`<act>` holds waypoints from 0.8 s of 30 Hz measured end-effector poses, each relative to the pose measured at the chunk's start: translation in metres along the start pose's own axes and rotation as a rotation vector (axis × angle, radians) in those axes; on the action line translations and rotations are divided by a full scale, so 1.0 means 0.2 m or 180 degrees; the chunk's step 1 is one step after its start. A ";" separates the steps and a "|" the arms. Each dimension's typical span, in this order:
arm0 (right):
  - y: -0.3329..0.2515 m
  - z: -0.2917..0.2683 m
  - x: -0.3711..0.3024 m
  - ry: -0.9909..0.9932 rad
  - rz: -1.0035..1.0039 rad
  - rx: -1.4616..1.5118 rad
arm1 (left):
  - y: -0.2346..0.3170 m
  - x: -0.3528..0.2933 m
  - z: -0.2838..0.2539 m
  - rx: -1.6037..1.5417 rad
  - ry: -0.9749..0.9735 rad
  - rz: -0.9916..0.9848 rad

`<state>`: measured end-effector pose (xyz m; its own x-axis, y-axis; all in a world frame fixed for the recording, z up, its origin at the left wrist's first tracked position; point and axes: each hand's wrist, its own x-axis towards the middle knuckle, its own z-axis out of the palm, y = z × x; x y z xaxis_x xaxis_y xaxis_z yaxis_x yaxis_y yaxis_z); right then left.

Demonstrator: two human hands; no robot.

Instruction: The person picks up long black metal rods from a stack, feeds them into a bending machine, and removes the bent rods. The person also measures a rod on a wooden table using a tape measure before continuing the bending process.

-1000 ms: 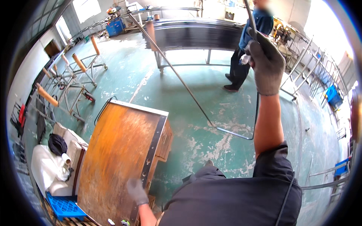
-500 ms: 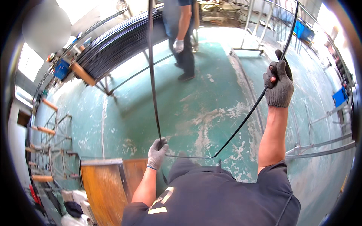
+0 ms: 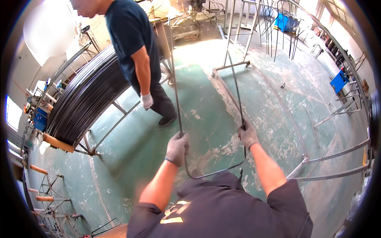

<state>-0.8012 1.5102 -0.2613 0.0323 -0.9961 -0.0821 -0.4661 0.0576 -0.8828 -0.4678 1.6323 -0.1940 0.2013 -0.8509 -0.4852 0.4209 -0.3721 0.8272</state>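
The left hand [image 3: 177,150] and right hand [image 3: 248,134] both have their grip wrapped around the U-shaped metal rod [image 3: 178,106], so hold it steady, away from the co-worker [image 3: 131,41].

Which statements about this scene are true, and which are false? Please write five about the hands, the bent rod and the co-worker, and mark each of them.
1. The left hand and the right hand both hold the bent rod. True.
2. Both of these hands are bare. False: both are gloved.
3. The co-worker partly hides the stack of long dark rods. True.
4. The bent rod forms a closed ring. False: it forms a U, open on the side away from the person.
5. The co-worker's visible hand grips a rod. False: it hangs low and holds no rod.
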 end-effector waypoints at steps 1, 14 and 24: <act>0.15 0.00 0.04 0.0013 0.0250 -0.0047 | 0.10 0.15 0.08 0.0014 -0.0095 -0.0068; 0.04 0.07 1.53 -0.0381 0.1165 0.1029 | 1.10 1.61 1.14 -0.1015 -0.1408 -0.0062; -0.40 0.30 2.77 -0.0868 0.1427 0.1501 | 1.70 2.64 1.46 -0.0571 -0.1162 0.0686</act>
<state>-0.6930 0.9572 -0.2648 0.1758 -0.8209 -0.5434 -0.0555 0.5428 -0.8380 -0.4767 0.9488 -0.0861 -0.0101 -0.9887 -0.1493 0.5565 -0.1296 0.8207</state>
